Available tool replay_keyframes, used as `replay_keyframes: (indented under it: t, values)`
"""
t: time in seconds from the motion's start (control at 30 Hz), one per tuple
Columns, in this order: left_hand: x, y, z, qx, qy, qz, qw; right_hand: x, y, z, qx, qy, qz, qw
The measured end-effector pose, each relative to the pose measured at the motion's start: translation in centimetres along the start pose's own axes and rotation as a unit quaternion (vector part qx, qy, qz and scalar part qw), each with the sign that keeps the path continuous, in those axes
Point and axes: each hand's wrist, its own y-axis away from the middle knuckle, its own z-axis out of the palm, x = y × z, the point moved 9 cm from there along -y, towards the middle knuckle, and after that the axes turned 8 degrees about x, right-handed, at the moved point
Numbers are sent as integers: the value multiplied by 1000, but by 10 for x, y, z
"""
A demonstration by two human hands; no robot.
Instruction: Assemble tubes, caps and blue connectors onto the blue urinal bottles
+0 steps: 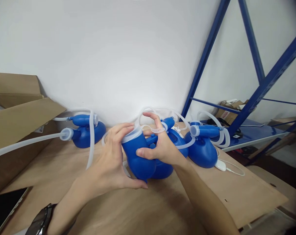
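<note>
Between my two hands is a blue plastic urinal bottle, tilted, with a translucent collar at its upper end. My left hand spans it from the left, fingers on the collar and thumb under the lower end. My right hand grips it from the right, thumb pressed on the blue wall and index finger raised beside a translucent hose. The other right fingers are partly hidden behind the bottle. Just behind and right of my hands stands another blue bottle with a hose, partly covered by my right hand.
More blue bottles with hoses stand at the left and right of the wooden table. A cardboard box is at the left, with a dark flat device in front. A blue metal rack rises at the right.
</note>
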Motion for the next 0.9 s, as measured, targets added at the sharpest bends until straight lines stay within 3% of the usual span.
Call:
replay_keyframes:
  t: [0.17,0.37,0.6,0.8,0.9]
  values:
    - [10,1,1,2,-99,52,994,-1,1,-5,5,30,-11,999]
    - [5,-1,1,22,-2,-16,1000,-2,2,-6,-14,6,-20,1000]
    - [14,-5,-5,36,46,3,998,-9,7,2,-49,-20,-8,999]
    - [13,-4,-5,-4,60,-10,998,-8,11,7,-71,-35,14,997]
    - [11,-7,-8,-25,43,-13,999,-6,9,3,-47,-23,10,999]
